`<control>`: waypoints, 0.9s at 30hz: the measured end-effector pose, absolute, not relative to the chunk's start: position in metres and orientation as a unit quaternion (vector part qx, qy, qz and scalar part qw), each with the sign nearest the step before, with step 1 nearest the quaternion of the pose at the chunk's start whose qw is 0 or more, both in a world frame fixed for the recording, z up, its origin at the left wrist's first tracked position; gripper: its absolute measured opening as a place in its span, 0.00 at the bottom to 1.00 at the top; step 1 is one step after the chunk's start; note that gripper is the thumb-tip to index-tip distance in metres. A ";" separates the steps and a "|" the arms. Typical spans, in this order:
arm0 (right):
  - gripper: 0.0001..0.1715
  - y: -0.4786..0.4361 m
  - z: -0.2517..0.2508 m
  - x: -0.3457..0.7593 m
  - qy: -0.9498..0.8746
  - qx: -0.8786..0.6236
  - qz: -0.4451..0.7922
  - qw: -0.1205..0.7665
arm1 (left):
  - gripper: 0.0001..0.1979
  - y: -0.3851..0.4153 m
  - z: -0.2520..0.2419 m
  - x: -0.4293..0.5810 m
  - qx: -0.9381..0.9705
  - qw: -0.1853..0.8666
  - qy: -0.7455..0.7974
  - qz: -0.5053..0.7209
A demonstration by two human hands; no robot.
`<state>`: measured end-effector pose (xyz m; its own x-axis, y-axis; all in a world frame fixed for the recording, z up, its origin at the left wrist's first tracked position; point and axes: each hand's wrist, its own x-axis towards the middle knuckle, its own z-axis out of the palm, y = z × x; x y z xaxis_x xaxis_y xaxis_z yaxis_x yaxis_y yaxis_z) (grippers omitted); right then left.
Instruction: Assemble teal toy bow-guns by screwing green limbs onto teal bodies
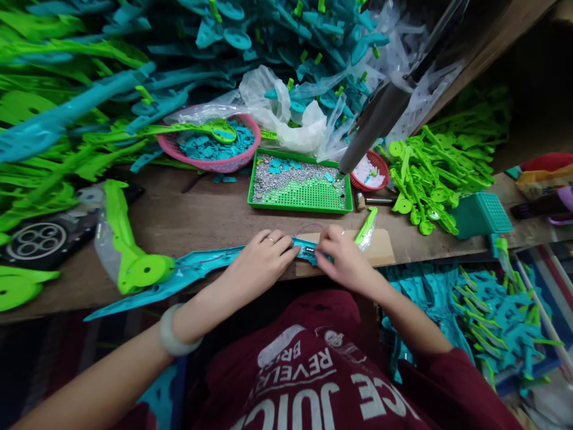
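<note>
A long blue plastic toy-sword shell (201, 263) lies along the bench's front edge, with its pointed end to the left. My left hand (268, 254) rests over its right part, with the fingers curled onto it. At the right end, by a small compartment with metal parts (308, 249), my right hand (342, 257) is closed with its fingertips together; what they pinch is hidden. A thin wire (311, 227) arches up between the hands, and another runs along the shell. A green toy part with a round disc (147, 272) sits against the shell at left.
Behind my hands stand a green tray (299, 209) of small screws, a pink basket (215, 164) of blue pieces and a red basket (382, 161). A grey power screwdriver (376, 119) hangs above the tray. Green and blue parts pile up behind and at both sides.
</note>
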<state>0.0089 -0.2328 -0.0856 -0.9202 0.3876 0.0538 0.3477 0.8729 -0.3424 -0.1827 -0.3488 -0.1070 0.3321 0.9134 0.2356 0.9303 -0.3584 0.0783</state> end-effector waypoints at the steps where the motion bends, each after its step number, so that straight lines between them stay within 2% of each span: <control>1: 0.09 -0.221 -0.083 0.001 -0.967 -0.188 0.159 0.064 | 0.13 -0.349 -0.107 -0.182 -0.815 0.041 -0.567 -0.117; 7: 0.09 -0.181 -0.080 -0.034 -0.985 -0.110 0.129 -0.033 | 0.14 -0.353 -0.106 -0.174 -0.801 0.070 -0.587 -0.100; 11: 0.11 -0.189 -0.083 -0.009 -0.978 -0.134 0.161 -0.016 | 0.17 -0.357 -0.111 -0.170 -0.794 0.093 -0.590 -0.110; 15: 0.12 -0.215 -0.089 0.023 -0.973 -0.200 0.117 -0.009 | 0.19 -0.359 -0.113 -0.167 -0.809 0.111 -0.568 -0.103; 18: 0.14 -0.235 -0.094 0.030 -0.956 -0.258 0.136 0.033 | 0.20 -0.359 -0.109 -0.167 -0.809 0.114 -0.570 -0.092; 24: 0.13 -0.244 -0.092 0.019 -0.877 -0.281 0.351 0.169 | 0.18 -0.353 -0.102 -0.172 -0.820 0.088 -0.559 -0.083; 27: 0.13 -0.241 -0.092 0.013 -0.880 -0.276 0.333 0.196 | 0.18 -0.352 -0.103 -0.176 -0.826 0.091 -0.551 -0.077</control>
